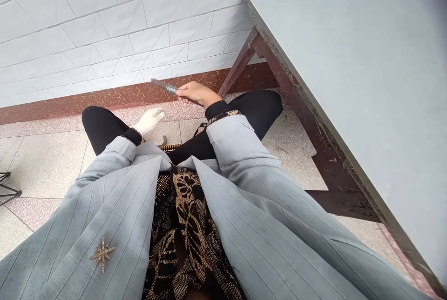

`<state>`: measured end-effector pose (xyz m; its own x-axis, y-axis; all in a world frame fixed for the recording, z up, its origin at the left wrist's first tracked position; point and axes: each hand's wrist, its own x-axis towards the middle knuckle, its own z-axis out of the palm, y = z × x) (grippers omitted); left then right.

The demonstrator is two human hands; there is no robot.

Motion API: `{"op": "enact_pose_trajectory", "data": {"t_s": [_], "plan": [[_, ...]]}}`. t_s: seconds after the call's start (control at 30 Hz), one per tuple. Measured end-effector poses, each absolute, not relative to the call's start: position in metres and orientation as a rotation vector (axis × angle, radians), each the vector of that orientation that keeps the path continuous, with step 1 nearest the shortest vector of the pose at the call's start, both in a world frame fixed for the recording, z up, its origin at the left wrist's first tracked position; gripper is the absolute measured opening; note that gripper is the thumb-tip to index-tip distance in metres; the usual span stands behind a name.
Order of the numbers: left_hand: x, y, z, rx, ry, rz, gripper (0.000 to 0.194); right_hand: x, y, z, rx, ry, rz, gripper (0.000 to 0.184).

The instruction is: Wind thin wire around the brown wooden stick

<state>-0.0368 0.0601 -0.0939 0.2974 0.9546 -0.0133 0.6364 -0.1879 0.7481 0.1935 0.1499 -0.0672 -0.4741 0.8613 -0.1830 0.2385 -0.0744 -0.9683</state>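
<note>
My right hand is closed around a slim grey metal tool with a ribbed middle section. The tool's tip points left toward the tiled wall. My left hand wears a white glove. It lies stretched out by my left knee with nothing visible in it. Both arms are in grey pinstriped sleeves, and my black-trousered legs are spread below them. A small dark curved piece and a gold-striped edge show between my forearms. I cannot make out what they are.
A grey-topped table with dark red-brown wooden legs fills the right side, close to my right arm. A white tiled wall with a reddish skirting stands ahead. The floor is speckled tile. A black wire frame sits at the left edge.
</note>
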Motion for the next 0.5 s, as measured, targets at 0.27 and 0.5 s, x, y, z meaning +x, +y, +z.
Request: {"op": "enact_pose_trajectory", "data": {"t_s": [0.27,0.5], "plan": [[-0.035,0.06,-0.082,2.238,1.573,0.301,0.024,0.188,0.142,-0.058,-1.576,-2.259,1.193,0.026],[-0.023,0.055,-0.06,2.333,1.62,0.073,0.029,0.185,0.146,-0.069,-1.62,-2.643,1.418,0.03]]}}
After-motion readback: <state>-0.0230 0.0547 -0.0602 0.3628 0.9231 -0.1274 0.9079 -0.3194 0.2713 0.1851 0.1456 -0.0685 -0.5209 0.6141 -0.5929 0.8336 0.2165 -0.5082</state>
